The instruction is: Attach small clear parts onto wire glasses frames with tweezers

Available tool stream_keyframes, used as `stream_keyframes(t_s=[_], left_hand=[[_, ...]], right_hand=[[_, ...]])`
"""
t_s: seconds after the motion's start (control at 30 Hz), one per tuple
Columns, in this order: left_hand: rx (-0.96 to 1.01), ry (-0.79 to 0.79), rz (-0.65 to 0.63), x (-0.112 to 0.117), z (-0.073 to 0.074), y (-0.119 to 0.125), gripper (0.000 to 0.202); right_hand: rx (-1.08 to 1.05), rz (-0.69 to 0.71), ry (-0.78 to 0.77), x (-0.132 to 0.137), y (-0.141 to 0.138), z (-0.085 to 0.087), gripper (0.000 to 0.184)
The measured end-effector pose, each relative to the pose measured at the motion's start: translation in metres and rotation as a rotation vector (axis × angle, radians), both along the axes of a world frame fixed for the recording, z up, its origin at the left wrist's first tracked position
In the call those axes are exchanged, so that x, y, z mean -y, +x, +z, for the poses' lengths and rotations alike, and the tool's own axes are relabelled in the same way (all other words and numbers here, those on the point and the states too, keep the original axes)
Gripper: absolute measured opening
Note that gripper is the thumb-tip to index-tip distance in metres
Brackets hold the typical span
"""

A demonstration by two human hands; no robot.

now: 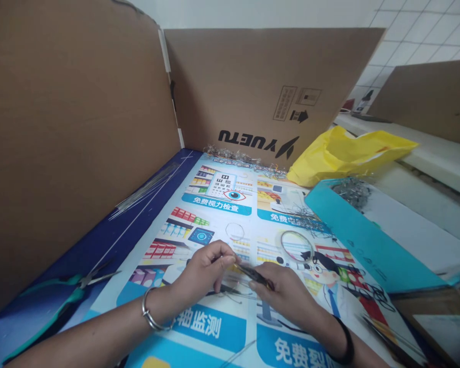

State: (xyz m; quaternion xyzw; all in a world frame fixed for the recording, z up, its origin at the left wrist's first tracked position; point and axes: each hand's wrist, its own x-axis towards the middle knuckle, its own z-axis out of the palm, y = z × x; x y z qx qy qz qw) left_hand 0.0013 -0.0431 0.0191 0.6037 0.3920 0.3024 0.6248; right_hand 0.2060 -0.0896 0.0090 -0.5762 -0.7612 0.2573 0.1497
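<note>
My left hand (210, 268), with a silver bangle at the wrist, pinches a thin piece of wire between thumb and forefinger. My right hand (281, 291), wearing a black wristband, is wrapped round small dark pliers (256, 275). Their jaws point left and meet the wire at my left fingertips. Just beyond the fingers shows a thin wire loop (235, 231); whether it joins the held wire I cannot tell. Loose wire lengths (235, 291) lie below the hands. A coil of wire (297, 246) rests beyond my right hand.
Teal-handled pliers (80, 286) lie open at left, near straight wires (145, 190). Cardboard panels (268, 66) wall the left and back. Wire scraps (245, 156) line the back edge. At right are a yellow bag (348, 153), a teal box (362, 240) and dark wire rings (370, 289).
</note>
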Motion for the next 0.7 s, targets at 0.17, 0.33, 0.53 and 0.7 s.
stream_keyframes(t_s=[0.17,0.33,0.53,0.7], left_hand=[[0.081,-0.054,0.011,-0.0026,0.0016,0.0010,0.020],[0.139,-0.110,-0.021,-0.0044,0.0012,0.0009,0.022],[0.258,-0.228,-0.117,-0.0058,-0.0016,0.0007,0.022],[0.324,-0.317,-0.160,-0.0058,-0.0055,-0.0004,0.021]], right_hand=[[-0.043,0.005,0.024,-0.0013,0.0026,0.0010,0.021],[-0.070,0.026,0.031,-0.0008,0.0040,0.0002,0.019],[-0.115,0.085,0.104,-0.0005,0.0044,-0.0040,0.013],[-0.136,0.119,0.137,0.0001,0.0026,-0.0068,0.013]])
